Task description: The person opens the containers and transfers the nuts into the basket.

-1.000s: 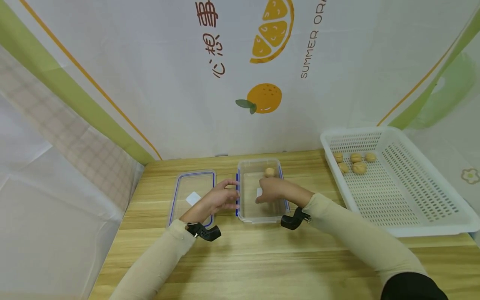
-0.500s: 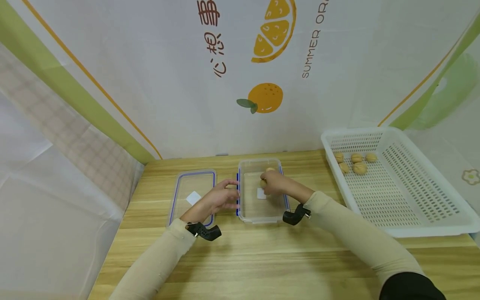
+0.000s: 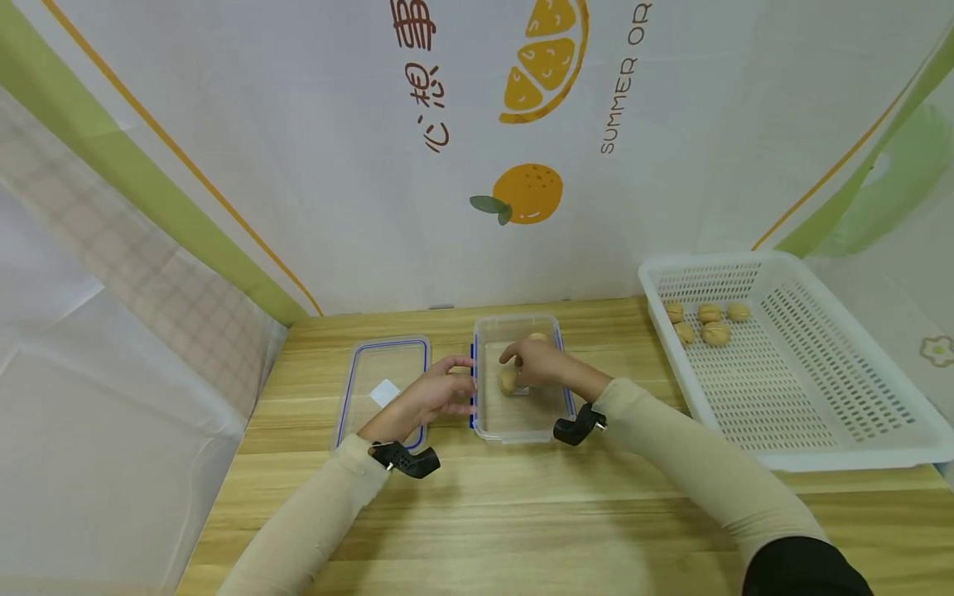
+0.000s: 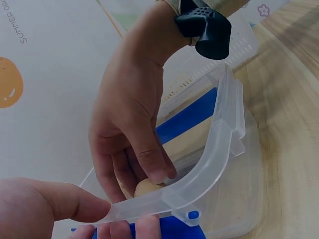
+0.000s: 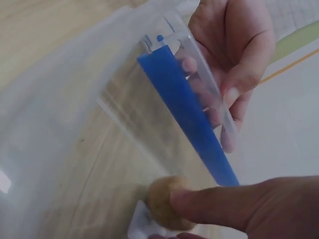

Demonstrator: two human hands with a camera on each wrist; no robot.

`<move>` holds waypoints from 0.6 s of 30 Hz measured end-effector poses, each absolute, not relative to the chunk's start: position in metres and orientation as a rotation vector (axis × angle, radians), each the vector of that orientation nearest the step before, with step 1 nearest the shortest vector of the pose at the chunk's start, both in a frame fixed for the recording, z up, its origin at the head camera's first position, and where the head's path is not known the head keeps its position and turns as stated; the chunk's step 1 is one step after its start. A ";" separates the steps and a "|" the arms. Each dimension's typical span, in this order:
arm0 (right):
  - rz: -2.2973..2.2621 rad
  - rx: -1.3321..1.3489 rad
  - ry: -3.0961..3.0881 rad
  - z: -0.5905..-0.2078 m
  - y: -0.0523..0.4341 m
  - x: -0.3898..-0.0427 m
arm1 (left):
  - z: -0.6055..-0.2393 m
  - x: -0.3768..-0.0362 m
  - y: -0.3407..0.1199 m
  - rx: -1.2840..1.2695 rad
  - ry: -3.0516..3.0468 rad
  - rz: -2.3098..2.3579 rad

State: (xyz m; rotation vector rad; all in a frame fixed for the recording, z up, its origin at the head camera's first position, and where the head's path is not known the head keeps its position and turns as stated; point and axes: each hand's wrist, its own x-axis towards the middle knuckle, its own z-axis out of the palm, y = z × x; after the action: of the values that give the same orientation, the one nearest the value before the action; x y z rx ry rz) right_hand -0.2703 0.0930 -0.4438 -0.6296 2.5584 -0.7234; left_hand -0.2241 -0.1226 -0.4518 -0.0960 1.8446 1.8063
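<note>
Clear plastic box sits at the centre of the head view, on the wooden table. Right hand is inside the box, fingertips pinching a walnut low over the box floor; a second walnut lies at the far wall. Left hand holds the box's left rim at the blue clasp, thumb above and fingers curled round it. Just left of the box lies the lid. White basket at right holds more walnuts.
</note>
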 end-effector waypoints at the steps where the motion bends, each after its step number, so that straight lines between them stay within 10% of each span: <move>1: -0.737 -0.627 2.550 -0.445 0.093 -0.271 | -0.452 -0.224 -0.123 -0.092 1.846 1.807; 18: -0.907 -0.610 2.471 -0.454 0.091 -0.281 | -0.451 -0.224 -0.122 -0.114 1.837 1.812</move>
State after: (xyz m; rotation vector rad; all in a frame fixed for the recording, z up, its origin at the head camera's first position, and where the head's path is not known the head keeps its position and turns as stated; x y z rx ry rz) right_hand -0.2805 0.0907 -0.4538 -0.6098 2.4705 -0.9073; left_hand -0.2242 -0.1220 -0.4511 -0.1144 1.8368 1.8119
